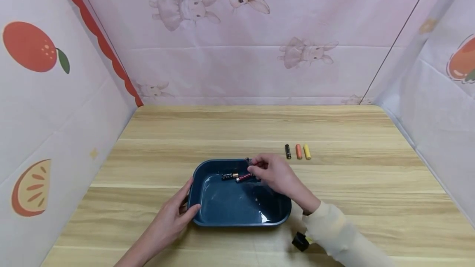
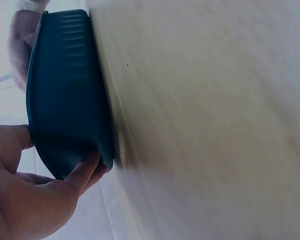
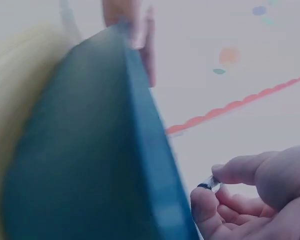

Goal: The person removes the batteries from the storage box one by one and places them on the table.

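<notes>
A dark blue plastic basin (image 1: 237,222) rests on the table. My left hand (image 1: 172,213) grips its left wall, thumb at the rim and fingers against the outer side, as the left wrist view also shows. Above the basin's far right part, my right hand (image 1: 273,173) pinches a small battery (image 3: 210,184) between thumb and fingertips; its silvery, dark-banded end shows in the right wrist view. Inside the basin lie a black battery with a copper end (image 1: 229,176) and a dark red battery (image 1: 243,177), the latter partly hidden by the right hand.
Behind the basin to the right, a black battery (image 1: 288,151), an orange battery (image 1: 298,151) and a yellow battery (image 1: 306,151) lie in a row on the wood-grain table (image 1: 356,176). A small black object (image 1: 300,242) is by the right sleeve. Printed cloth walls surround the table.
</notes>
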A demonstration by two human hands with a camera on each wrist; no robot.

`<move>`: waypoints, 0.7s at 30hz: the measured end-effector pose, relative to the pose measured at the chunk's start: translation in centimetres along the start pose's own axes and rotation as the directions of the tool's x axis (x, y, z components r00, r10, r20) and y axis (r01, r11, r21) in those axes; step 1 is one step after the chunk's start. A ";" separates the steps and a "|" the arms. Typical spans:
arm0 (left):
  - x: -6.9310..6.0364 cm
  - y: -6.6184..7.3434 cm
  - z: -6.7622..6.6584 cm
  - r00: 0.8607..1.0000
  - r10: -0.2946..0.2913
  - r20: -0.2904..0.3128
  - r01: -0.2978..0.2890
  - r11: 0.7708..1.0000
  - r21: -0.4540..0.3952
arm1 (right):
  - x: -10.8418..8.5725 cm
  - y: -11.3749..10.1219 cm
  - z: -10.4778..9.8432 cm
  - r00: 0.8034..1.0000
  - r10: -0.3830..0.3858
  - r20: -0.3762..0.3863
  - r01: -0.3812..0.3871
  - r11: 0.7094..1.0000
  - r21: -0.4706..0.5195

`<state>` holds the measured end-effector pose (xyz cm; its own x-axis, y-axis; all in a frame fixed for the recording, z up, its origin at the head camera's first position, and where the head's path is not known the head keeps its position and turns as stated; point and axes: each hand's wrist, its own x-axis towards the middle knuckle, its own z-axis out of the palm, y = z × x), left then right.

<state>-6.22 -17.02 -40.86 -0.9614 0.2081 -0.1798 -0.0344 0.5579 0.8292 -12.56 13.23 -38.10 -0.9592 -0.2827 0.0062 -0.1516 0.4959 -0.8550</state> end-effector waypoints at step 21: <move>0.0 0.0 -0.2 1.000 -0.003 0.026 0.003 1.000 0.014 | -1.5 -1.0 -11.8 0.949 0.008 -0.316 0.054 0.981 0.187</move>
<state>-6.31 -17.20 -40.80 -0.9539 0.2270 -0.1961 -0.0332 0.5697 0.8212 -13.79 22.81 -31.12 -0.9866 -0.0046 0.1633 -0.1563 0.3173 -0.9354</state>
